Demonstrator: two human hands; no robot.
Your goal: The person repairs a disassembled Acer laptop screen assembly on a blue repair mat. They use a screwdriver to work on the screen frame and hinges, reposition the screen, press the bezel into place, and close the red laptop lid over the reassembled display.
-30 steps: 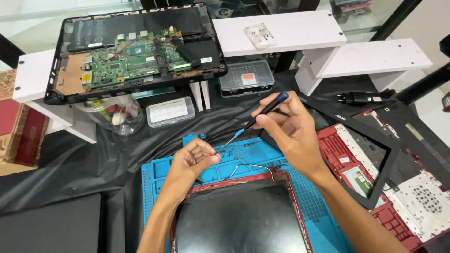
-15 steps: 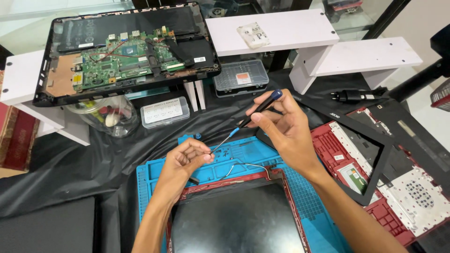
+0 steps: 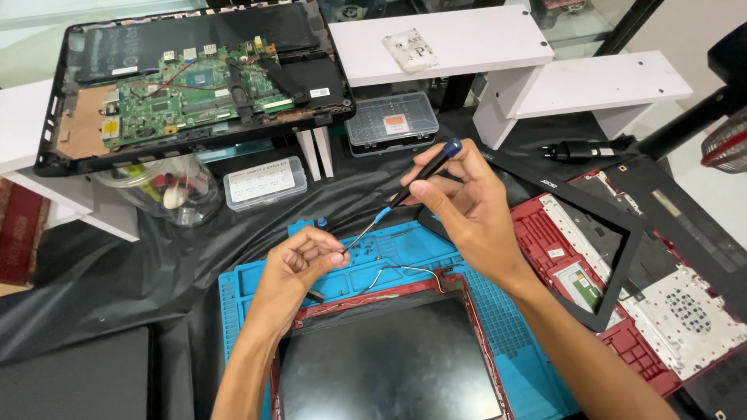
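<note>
Black sheet (image 3: 156,272) over the workbench, blue repair mat (image 3: 405,257) on top. One precision screwdriver (image 3: 405,194), blue cap, black grip, blue collar, tilted with its tip down-left over the mat's top edge. Right hand (image 3: 467,206) pinches the grip between thumb and fingers, index on the cap. Tip meets the left hand (image 3: 299,260), whose thumb and forefinger are pressed together right at it; whatever they pinch is too small to make out.

Just below the hands: one red-framed laptop screen panel (image 3: 389,362), dark face up, thin wires (image 3: 405,271) looping at its top edge; bottom is cut off by the frame.

Counts: two hands, one open laptop base (image 3: 194,85) with green motherboard on the left white shelf (image 3: 15,124), two clear parts boxes (image 3: 264,181) (image 3: 391,123), one clear tub of bits (image 3: 167,190), one red palmrest (image 3: 591,272) with a black bezel (image 3: 622,225) lying across it, one small plastic bag (image 3: 410,49) on the right shelf.

Versus half a second ago: grip and pinch unchanged, the view shifted slightly.

Right edge cut off: a dark stand and some red mesh, unclear what.
</note>
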